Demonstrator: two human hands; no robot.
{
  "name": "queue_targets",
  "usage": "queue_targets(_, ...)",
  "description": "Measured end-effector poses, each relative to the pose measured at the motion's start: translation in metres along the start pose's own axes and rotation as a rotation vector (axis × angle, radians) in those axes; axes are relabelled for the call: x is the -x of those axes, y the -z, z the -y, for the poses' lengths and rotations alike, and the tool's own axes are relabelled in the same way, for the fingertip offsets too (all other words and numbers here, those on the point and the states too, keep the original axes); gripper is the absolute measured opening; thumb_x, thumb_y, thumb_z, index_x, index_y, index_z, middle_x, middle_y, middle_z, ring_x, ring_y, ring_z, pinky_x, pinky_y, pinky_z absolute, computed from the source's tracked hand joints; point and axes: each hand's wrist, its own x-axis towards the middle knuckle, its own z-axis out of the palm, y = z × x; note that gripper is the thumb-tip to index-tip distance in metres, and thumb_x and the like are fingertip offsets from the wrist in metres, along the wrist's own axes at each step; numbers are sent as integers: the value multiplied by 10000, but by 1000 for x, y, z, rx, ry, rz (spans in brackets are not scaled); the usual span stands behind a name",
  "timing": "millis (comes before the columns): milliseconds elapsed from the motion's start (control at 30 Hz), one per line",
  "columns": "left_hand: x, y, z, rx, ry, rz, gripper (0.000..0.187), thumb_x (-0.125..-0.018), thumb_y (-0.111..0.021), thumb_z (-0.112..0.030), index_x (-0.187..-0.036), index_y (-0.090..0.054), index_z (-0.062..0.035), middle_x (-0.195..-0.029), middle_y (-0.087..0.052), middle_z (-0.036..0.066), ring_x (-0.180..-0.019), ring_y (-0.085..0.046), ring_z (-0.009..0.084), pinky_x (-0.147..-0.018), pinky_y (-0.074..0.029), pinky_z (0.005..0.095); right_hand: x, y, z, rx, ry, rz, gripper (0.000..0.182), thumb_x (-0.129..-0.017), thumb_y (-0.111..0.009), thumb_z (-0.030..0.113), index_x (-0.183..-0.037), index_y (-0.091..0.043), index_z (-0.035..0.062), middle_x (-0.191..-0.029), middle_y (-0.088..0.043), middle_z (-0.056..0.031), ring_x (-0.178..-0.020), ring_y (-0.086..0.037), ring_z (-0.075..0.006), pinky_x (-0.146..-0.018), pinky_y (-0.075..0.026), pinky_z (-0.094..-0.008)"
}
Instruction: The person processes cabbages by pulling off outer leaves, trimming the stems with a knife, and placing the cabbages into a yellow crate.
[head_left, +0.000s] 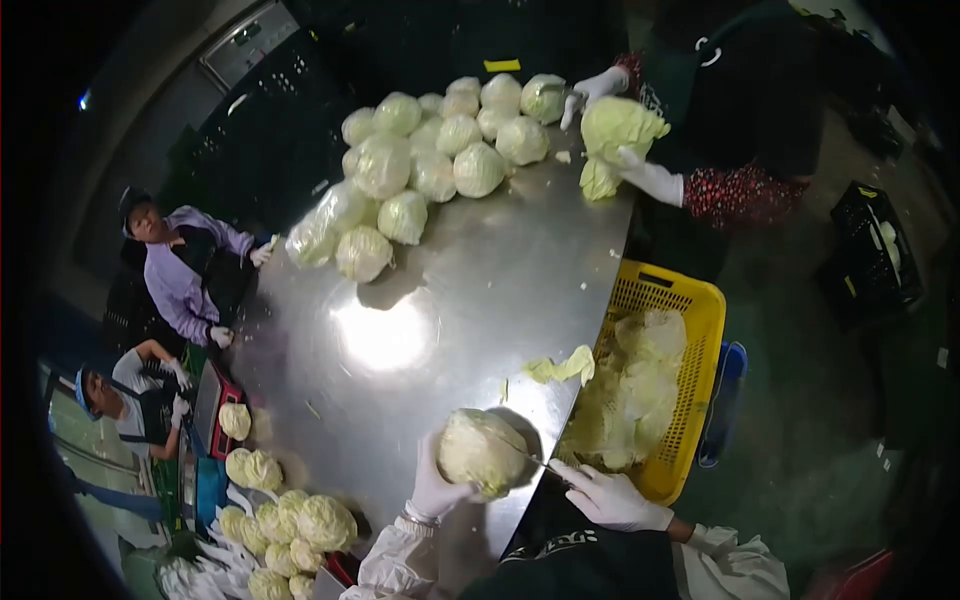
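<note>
A pale cabbage [481,452] rests at the near edge of the steel table, steadied from its left side by my gloved left hand [440,484]. My gloved right hand [612,497] is closed around the handle of a knife [543,463], whose blade reaches the cabbage's right side. Most of that blade is hidden against the head. Just beyond the cabbage, a torn cabbage leaf [562,367] lies by the table edge. To the right and below table height, a yellow crate [708,345] holds loose outer leaves [640,390].
Many cabbages [458,135] are piled at the far end of the steel table [480,300]. Across from me, a co-worker's gloved hands [650,178] hold a leafy cabbage [618,130]. More cabbages [290,530] sit at lower left, near a red scale [212,405] and two people.
</note>
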Motion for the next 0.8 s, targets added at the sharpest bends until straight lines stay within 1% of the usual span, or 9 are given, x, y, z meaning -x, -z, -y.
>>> queue_targets(33,9,-2,5,-184,-17,-38,1099,-527,-899,-326,-1481,-435,-37,-1362,-465,185,-1314,-472,356,-1162,-382,477,0,1,4,14,58,29,596,-1038,-552,300,-1596,-372,196,-1126,-638,-126,-879,-689,-356,-719,-571,-460)
queue_targets(100,18,-10,0,-277,-25,-70,1100,-525,-889,-318,-1485,-434,-32,-1362,-464,197,-1310,-467,374,-1163,-375,478,2,-5,6,76,141,-4,576,-1021,-584,283,-1574,-433,223,-997,-598,-86,-811,-681,-266,-640,-573,-390)
queue_targets(233,16,-24,-9,-383,-58,-134,1082,-544,-859,-320,-1496,-435,-29,-1425,-438,233,-1329,-463,418,-1152,-388,495,7,-8,-2,141,163,-107,579,-971,-641,270,-1534,-507,240,-947,-580,-42,-652,-649,-268,-553,-555,-399)
queue_targets(400,16,-32,-9,-461,-58,-140,1048,-596,-866,-389,-1480,-445,-15,-1431,-399,212,-1363,-437,376,-1173,-371,475,1,-7,7,187,176,-198,575,-961,-660,223,-1520,-527,229,-909,-561,-57,-631,-638,-270,-553,-550,-401)
queue_targets(533,17,-39,7,-405,-94,-208,983,-580,-879,-382,-1426,-504,-48,-1460,-395,255,-1354,-443,433,-1148,-390,516,-22,-6,21,321,120,-252,557,-971,-652,209,-1515,-534,228,-861,-529,-66,-637,-643,-256,-557,-549,-392)
queue_targets(600,17,-47,2,-345,-93,-244,954,-559,-884,-373,-1395,-539,-68,-1470,-401,295,-1337,-458,471,-1126,-407,538,-39,-3,32,338,26,-184,536,-994,-630,210,-1520,-524,211,-953,-606,-95,-691,-666,-305,-612,-567,-424)
queue_targets(667,20,-57,-21,-703,-192,-198,899,-553,-892,-375,-1343,-580,-81,-1476,-399,301,-1331,-461,474,-1108,-412,556,-66,-10,20,156,28,-299,504,-1034,-575,212,-1529,-497,163,-1085,-665,-149,-773,-685,-368,-709,-580,-451)
queue_targets(767,28,-55,-16,-615,-236,-193,861,-564,-898,-375,-1321,-591,-103,-1483,-396,304,-1361,-437,492,-1116,-395,570,-123,-24,-38,-140,32,-412,486,-1071,-516,229,-1539,-461,113,-1217,-671,-207,-809,-692,-359,-790,-574,-430)
queue_targets(800,35,-52,-9,-561,-262,-184,868,-579,-901,-383,-1334,-571,-112,-1491,-388,305,-1384,-419,495,-1130,-384,573,-126,18,-23,-289,-241,-246,490,-1075,-502,200,-1544,-438,73,-1241,-665,-225,-796,-683,-263,-803,-561,-366)
